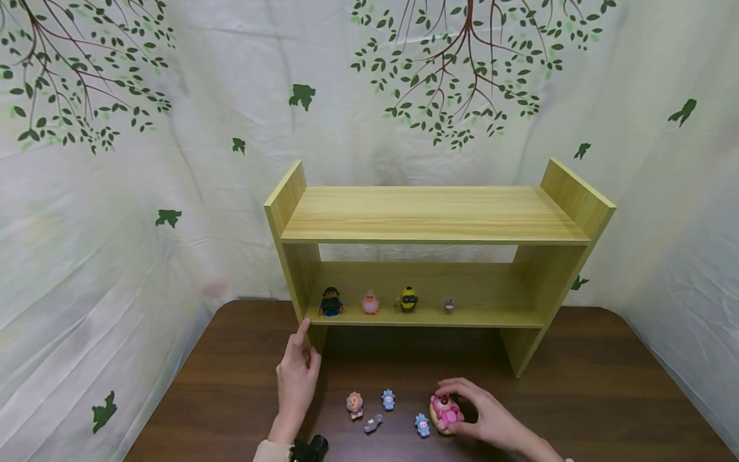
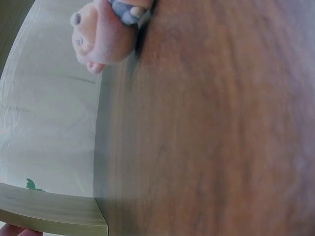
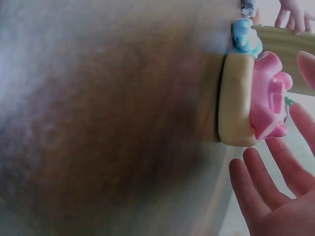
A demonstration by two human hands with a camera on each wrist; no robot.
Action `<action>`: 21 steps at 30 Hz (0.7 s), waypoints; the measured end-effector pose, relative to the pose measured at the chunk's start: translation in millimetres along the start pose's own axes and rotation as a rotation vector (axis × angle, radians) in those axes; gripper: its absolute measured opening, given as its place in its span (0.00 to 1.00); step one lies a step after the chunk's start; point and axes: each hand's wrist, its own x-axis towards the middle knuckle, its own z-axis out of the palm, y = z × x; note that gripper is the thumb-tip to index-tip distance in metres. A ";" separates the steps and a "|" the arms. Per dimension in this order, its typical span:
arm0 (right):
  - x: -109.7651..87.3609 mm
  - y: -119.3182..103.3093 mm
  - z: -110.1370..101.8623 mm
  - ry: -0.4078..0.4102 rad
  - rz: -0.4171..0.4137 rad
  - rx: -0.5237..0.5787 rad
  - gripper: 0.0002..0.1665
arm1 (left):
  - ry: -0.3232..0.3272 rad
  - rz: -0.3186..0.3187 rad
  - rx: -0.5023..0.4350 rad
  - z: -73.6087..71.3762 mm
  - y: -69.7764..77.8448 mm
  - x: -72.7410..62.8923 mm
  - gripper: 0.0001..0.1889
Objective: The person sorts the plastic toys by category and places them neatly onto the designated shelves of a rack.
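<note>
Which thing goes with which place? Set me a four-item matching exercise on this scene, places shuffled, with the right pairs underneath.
Things
1. left hand
2. right hand
3. pink bear
4. yellow-topped figure

Places
A. on the lower board
B. close to the pink bear
C. at the shelf unit's left edge
D. on a cream base

Pairs: 1-C, 2-B, 3-D, 4-A

Bear (image 1: pixel 446 416): pink; lies face up on a rounded cream base (image 3: pixel 236 98), head toward the shelf (image 1: pixel 433 212). Base flat on the surface (image 1: pixel 623 385), between thumb and fingers of the right hand (image 1: pixel 491 414). Shelf: pale wood grain, two boards between side panels; stands upright, left front edge beside the left hand's (image 1: pixel 297 378) fingertips.
</note>
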 end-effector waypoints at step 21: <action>-4.0 2.6 5.3 -0.108 0.119 -0.058 0.36 | -0.001 -0.007 -0.006 0.9 -0.7 -0.1 0.42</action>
